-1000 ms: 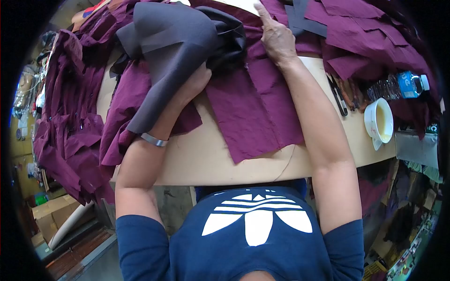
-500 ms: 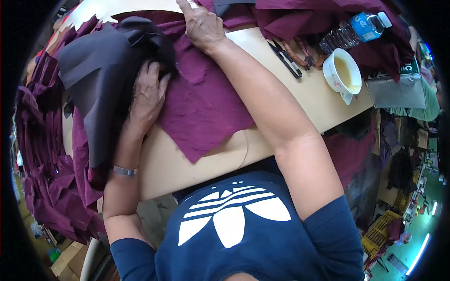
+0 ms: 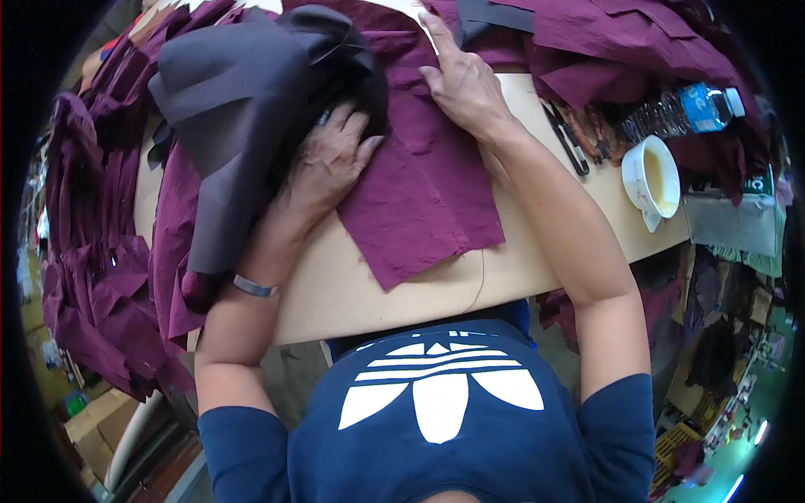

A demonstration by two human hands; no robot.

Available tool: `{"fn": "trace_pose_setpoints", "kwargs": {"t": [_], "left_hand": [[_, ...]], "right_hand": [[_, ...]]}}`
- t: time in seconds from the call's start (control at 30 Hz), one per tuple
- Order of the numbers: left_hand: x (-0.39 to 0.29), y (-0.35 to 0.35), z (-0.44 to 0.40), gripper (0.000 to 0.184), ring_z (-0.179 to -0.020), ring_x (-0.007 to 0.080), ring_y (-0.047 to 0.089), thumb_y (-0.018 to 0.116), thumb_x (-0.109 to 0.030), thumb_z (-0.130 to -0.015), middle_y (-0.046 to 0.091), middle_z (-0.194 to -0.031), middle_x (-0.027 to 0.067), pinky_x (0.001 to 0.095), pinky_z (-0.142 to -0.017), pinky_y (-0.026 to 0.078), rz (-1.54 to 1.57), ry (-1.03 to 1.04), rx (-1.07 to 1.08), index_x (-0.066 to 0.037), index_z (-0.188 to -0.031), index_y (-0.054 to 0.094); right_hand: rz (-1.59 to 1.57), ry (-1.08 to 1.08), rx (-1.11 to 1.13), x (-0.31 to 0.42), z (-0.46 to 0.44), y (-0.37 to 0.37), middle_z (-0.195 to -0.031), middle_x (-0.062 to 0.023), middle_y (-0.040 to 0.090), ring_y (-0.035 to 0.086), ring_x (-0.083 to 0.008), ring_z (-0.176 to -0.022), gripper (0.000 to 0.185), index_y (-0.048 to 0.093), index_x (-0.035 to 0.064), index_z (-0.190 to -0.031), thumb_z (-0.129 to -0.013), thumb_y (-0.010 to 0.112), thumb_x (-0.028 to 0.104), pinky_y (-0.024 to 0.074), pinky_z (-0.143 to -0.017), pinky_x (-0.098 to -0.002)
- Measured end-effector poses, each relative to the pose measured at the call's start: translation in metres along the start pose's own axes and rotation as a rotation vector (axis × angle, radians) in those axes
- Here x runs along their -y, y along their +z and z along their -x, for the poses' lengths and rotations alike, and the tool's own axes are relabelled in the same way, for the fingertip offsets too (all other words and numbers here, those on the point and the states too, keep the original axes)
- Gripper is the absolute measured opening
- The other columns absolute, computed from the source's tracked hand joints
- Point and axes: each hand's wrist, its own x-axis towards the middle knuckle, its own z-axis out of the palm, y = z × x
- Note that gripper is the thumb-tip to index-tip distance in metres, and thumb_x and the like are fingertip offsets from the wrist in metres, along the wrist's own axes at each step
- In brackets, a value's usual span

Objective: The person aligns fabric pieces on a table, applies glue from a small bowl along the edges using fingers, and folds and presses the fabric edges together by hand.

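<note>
My left hand point(image 3: 335, 155) lies on the table side of a dark grey cloth point(image 3: 218, 109), fingers stretched forward and thumb apart. The dark cloth rises in folds over that hand and forearm, and the fingertips are partly hidden in its shadow. Beside it a maroon cloth piece point(image 3: 419, 210) with frayed edges is spread flat on the pale tabletop point(image 3: 377, 310). My right hand point(image 3: 470, 88) rests at this piece's far right edge, index finger extended and thumb spread. Its other fingers curl somewhat, and I see nothing held in it.
Maroon cloth bundles point(image 3: 96, 251) hang over the left edge, and more maroon cloth point(image 3: 620, 50) is heaped at the back right. Black thread snips point(image 3: 566, 138), a white cup of yellowish liquid point(image 3: 650, 180), a plastic bottle point(image 3: 683, 113) and a metal box point(image 3: 734, 222) stand at the right.
The camera view has shifted. The maroon piece has slid a little away from my body, with my left hand farther forward. My right hand has moved right along the cloth.
</note>
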Motion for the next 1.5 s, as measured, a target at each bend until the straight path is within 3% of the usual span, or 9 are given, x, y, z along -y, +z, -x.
{"fn": "trace_pose_setpoints", "kwargs": {"t": [0.17, 0.3, 0.57, 0.73, 0.8, 0.87, 1.03, 1.27, 1.5], "left_hand": [[0.002, 0.000, -0.001, 0.033, -0.105, 0.0345, 0.051, 0.051, -0.026, -0.091, 0.049, -0.117, 0.0175, 0.0399, -0.090, 0.044, -0.054, 0.023, 0.032, -0.001, -0.113, 0.050], [0.007, 0.001, 0.000, 0.036, -0.109, 0.0340, 0.050, 0.052, -0.029, -0.090, 0.048, -0.120, 0.0170, 0.0394, -0.093, 0.042, -0.027, 0.046, 0.015, -0.002, -0.115, 0.050], [0.040, 0.004, -0.013, 0.048, -0.124, 0.0320, 0.039, 0.047, -0.041, -0.091, 0.040, -0.134, 0.0153, 0.0388, -0.105, 0.030, 0.130, 0.063, 0.131, -0.008, -0.126, 0.046], [0.001, -0.010, -0.010, 0.019, -0.092, 0.0247, 0.060, 0.050, -0.005, -0.079, 0.058, -0.099, 0.0103, 0.0371, -0.081, 0.049, -0.171, 0.388, -0.096, -0.003, -0.096, 0.058], [-0.031, -0.005, 0.011, 0.023, -0.097, 0.0297, 0.057, 0.060, -0.004, -0.076, 0.055, -0.105, 0.0121, 0.0379, -0.085, 0.048, -0.069, 0.393, -0.060, -0.004, -0.099, 0.057], [-0.039, 0.004, 0.024, 0.025, -0.102, 0.0294, 0.054, 0.062, -0.007, -0.077, 0.052, -0.108, 0.0122, 0.0416, -0.090, 0.045, -0.015, 0.350, -0.045, -0.004, -0.101, 0.055], [-0.036, 0.008, 0.030, 0.029, -0.111, 0.0280, 0.048, 0.062, -0.013, -0.081, 0.049, -0.113, 0.0124, 0.0494, -0.096, 0.039, 0.041, 0.317, -0.058, -0.006, -0.107, 0.052], [-0.038, 0.005, 0.031, 0.032, -0.113, 0.0304, 0.048, 0.063, -0.010, -0.080, 0.048, -0.118, 0.0122, 0.0424, -0.102, 0.037, 0.015, 0.319, 0.007, -0.008, -0.110, 0.053], [-0.038, 0.008, 0.032, 0.033, -0.114, 0.0293, 0.048, 0.062, -0.011, -0.081, 0.048, -0.119, 0.0114, 0.0431, -0.103, 0.035, 0.002, 0.320, 0.012, -0.009, -0.112, 0.053]], "right_hand": [[0.133, -0.174, -0.177, -0.018, -0.006, 0.023, -0.065, -0.0230, 0.059, 0.060, -0.0413, -0.061, 0.057, 0.029, 0.0125, -0.138, -0.086, 0.052, 0.016, 0.0478, -0.057, -0.0504], [-0.046, 0.070, -0.009, 0.004, 0.019, -0.015, -0.096, -0.0252, 0.062, 0.059, -0.0434, -0.089, 0.070, 0.026, 0.0178, -0.140, -0.081, 0.063, 0.024, 0.0461, -0.080, -0.0469], [0.008, -0.259, -0.118, -0.015, 0.066, -0.010, -0.117, -0.0137, 0.058, 0.063, -0.0371, -0.075, 0.069, 0.023, 0.0219, -0.141, -0.083, 0.057, 0.005, 0.0518, -0.068, -0.0440], [-0.019, -0.339, -0.229, -0.018, 0.066, -0.004, -0.116, -0.0134, 0.059, 0.063, -0.0360, -0.072, 0.067, 0.025, 0.0191, -0.141, -0.083, 0.056, 0.005, 0.0517, -0.068, -0.0430], [-0.044, -0.401, -0.300, -0.017, 0.065, -0.004, -0.117, -0.0128, 0.059, 0.064, -0.0361, -0.075, 0.067, 0.025, 0.0190, -0.141, -0.083, 0.057, 0.005, 0.0520, -0.069, -0.0418], [-0.078, -0.106, -0.067, -0.009, 0.068, -0.017, -0.123, -0.0139, 0.055, 0.061, -0.0367, -0.089, 0.069, 0.025, 0.0188, -0.141, -0.082, 0.058, 0.005, 0.0504, -0.077, -0.0407], [-0.216, -0.172, 0.039, -0.001, 0.105, -0.034, -0.074, -0.0231, 0.062, 0.061, -0.0413, -0.072, 0.065, 0.032, 0.0172, -0.138, -0.080, 0.059, 0.006, 0.0482, -0.069, -0.0482], [-0.528, 0.110, 0.218, -0.016, 0.145, -0.077, -0.111, -0.0212, 0.059, 0.062, -0.0197, -0.085, 0.072, 0.029, 0.0129, -0.141, -0.077, 0.061, 0.004, 0.0490, -0.075, -0.0309], [-0.311, -0.459, 0.224, -0.023, 0.211, -0.073, -0.104, -0.0165, 0.060, 0.059, -0.0292, -0.091, 0.056, 0.051, 0.0052, -0.120, -0.067, 0.068, 0.004, 0.0478, -0.079, -0.0357]]}}
